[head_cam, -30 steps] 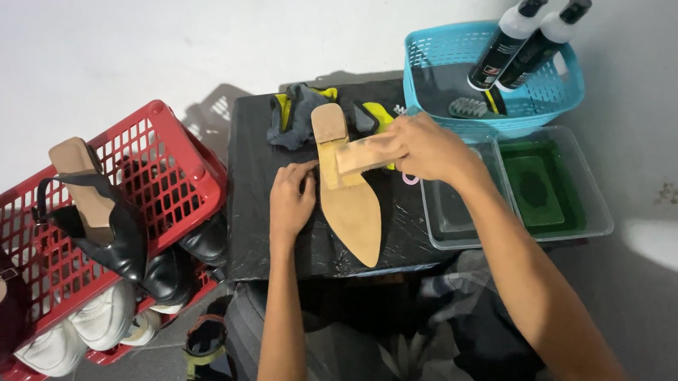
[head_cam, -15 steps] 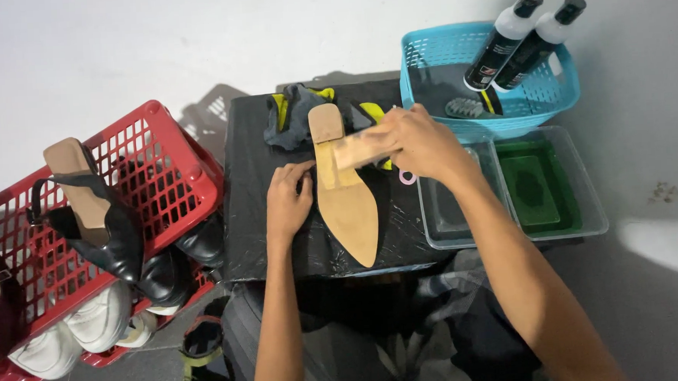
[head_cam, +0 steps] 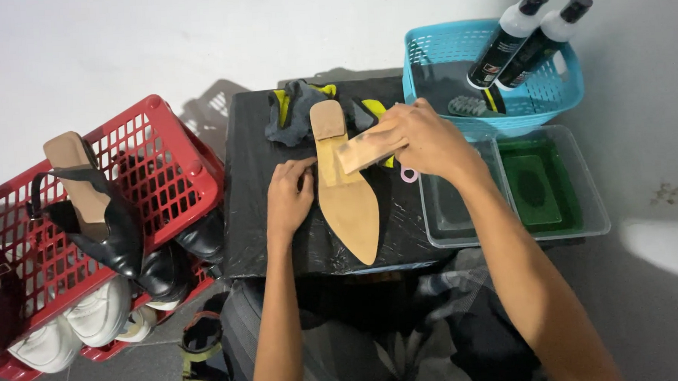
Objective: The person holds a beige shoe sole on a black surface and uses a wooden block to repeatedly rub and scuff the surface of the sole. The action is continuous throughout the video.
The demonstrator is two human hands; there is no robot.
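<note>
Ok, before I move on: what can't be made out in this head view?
- Shoe: only its tan sole shows; the upper faces down, hidden.
- Wooden block: its far end is covered by the right hand, so what it is stays unclear.
- Left hand: fingers curl at the shoe's edge; contact underneath is hidden.
- Blue basket: the two bottles hide part of its contents.
- Red crate: cut off by the left edge.

The right hand [head_cam: 424, 139] has slid the pale wooden block [head_cam: 369, 146] a little along the tan leather sole of the upturned pointed shoe [head_cam: 347, 198], from the heel part toward the middle. The left hand [head_cam: 290, 196] has shifted slightly beside the sole.
</note>
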